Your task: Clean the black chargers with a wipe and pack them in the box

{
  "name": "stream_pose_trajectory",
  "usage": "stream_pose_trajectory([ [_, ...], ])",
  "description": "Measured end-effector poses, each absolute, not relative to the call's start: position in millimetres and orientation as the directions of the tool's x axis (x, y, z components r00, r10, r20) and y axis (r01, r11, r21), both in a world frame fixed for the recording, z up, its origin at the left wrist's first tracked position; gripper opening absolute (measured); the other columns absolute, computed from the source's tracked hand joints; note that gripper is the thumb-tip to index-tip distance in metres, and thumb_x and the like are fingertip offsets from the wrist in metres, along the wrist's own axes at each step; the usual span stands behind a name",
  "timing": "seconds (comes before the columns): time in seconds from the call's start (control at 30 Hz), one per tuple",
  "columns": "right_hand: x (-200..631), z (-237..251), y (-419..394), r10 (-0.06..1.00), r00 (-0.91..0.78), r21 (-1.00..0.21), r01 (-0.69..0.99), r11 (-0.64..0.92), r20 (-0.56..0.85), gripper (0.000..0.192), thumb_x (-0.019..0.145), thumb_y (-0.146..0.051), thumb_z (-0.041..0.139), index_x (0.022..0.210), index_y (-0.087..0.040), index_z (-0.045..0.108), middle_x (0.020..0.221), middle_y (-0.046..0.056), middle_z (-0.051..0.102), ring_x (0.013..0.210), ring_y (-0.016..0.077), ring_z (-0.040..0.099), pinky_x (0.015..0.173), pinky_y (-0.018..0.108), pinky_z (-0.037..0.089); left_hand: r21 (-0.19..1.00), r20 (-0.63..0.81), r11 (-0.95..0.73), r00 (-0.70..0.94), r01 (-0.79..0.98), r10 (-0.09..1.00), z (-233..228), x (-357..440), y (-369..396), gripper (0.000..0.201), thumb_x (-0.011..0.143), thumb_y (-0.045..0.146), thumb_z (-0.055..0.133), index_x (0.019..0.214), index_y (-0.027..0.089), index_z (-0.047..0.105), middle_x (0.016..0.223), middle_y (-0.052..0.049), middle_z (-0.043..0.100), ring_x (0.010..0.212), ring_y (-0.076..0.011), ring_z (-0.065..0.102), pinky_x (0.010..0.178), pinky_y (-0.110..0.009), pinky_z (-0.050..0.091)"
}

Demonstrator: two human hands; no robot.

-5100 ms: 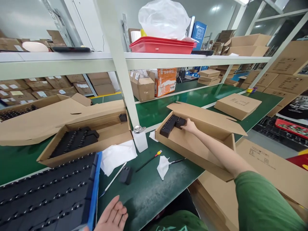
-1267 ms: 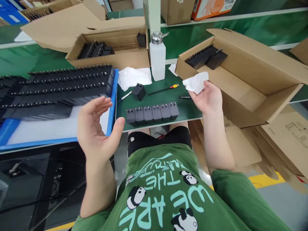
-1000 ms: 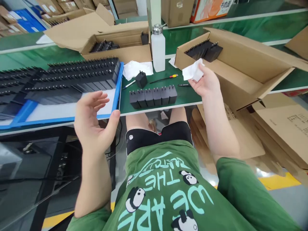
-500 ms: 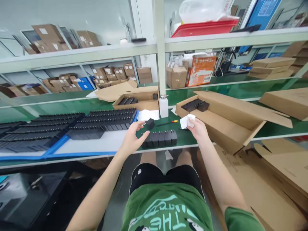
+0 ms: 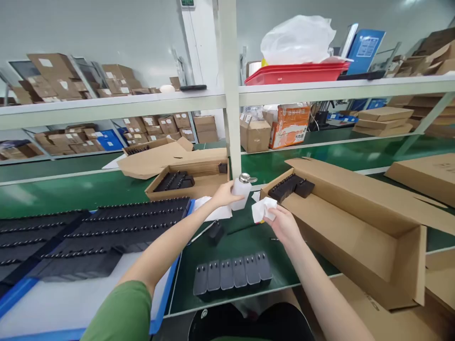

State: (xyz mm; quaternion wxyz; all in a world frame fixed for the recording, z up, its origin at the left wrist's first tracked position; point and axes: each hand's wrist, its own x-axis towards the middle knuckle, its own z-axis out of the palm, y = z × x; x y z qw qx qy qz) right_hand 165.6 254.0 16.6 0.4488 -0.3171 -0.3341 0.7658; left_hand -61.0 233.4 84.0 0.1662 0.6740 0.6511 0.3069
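Observation:
My left hand [image 5: 225,194] is wrapped around a white dispenser bottle [image 5: 241,192] with a metal cap, beside the shelf post. In my right hand [image 5: 282,221] a crumpled white wipe [image 5: 263,209] is pinched between the fingers, just right of the bottle. Below the hands a row of several black power adapters [image 5: 232,272] stands near the bench's front edge, prongs showing. A single black adapter [image 5: 215,232] lies behind that row, under my left forearm. A dark cable [image 5: 241,229] lies beside it, its far end partly hidden by the wipe.
Blue-edged trays [image 5: 161,303] of black adapters fill the left side. An open carton [image 5: 355,241] holding a few adapters stands on the right, another carton [image 5: 202,182] behind my left arm. The shelf post [image 5: 232,94] rises behind the bottle.
My left hand has moved from beside the single adapter up to the bottle and closed on it. The bottle now leans slightly. My right hand still pinches the wipe. The view has shifted.

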Motion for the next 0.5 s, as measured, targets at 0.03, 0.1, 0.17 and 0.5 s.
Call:
stream_pose_trajectory([
  [0.03,157.6,18.7,257.5,0.898,-0.391,-0.778,-0.494,-0.389,-0.2,0.035,0.097,-0.037,0.063,0.124,-0.016,0.06,0.123,0.009,0.064,0.104,0.0204,0.066,0.088,0.041,0.059,0.54,0.18,-0.088,-0.013,0.837,0.984,92.0,-61.0,233.2,0.037,0.096,0.039,0.063,0.125,0.017,0.06,0.126,-0.01,0.063,0.109,-0.0239,0.065,0.092,-0.046,0.057],
  [0.1,143.2,24.6,264.7,0.9,-0.374,-0.739,-0.536,-0.408,-0.225,0.035,0.097,-0.037,0.063,0.125,-0.017,0.06,0.125,0.009,0.063,0.106,0.0211,0.065,0.089,0.042,0.058,0.36,0.14,-0.078,0.029,0.93,0.99,113.8,-60.7,232.3,0.036,0.096,0.04,0.063,0.124,0.017,0.061,0.126,-0.01,0.063,0.11,-0.0239,0.064,0.093,-0.046,0.056],
  [0.17,131.9,32.1,271.3,0.903,-0.356,-0.705,-0.575,-0.414,-0.24,0.036,0.097,-0.038,0.063,0.126,-0.017,0.06,0.126,0.009,0.063,0.107,0.0215,0.065,0.09,0.043,0.058,0.194,0.097,-0.078,0.06,0.978,0.993,139.2,-58.2,231.0,0.035,0.095,0.042,0.063,0.12,0.017,0.063,0.122,-0.009,0.065,0.108,-0.0231,0.065,0.093,-0.046,0.056],
  [0.5,118.2,51.7,277.4,0.895,-0.375,-0.626,-0.645,-0.439,-0.242,0.035,0.097,-0.037,0.063,0.126,-0.017,0.06,0.126,0.009,0.063,0.107,0.0213,0.065,0.09,0.043,0.058,-0.237,-0.02,-0.104,0.102,0.966,0.995,208.5,-37.6,214.8,0.042,0.07,0.04,0.072,0.103,0.015,0.068,0.103,-0.017,0.073,0.095,-0.0395,0.071,0.073,-0.044,0.056],
])
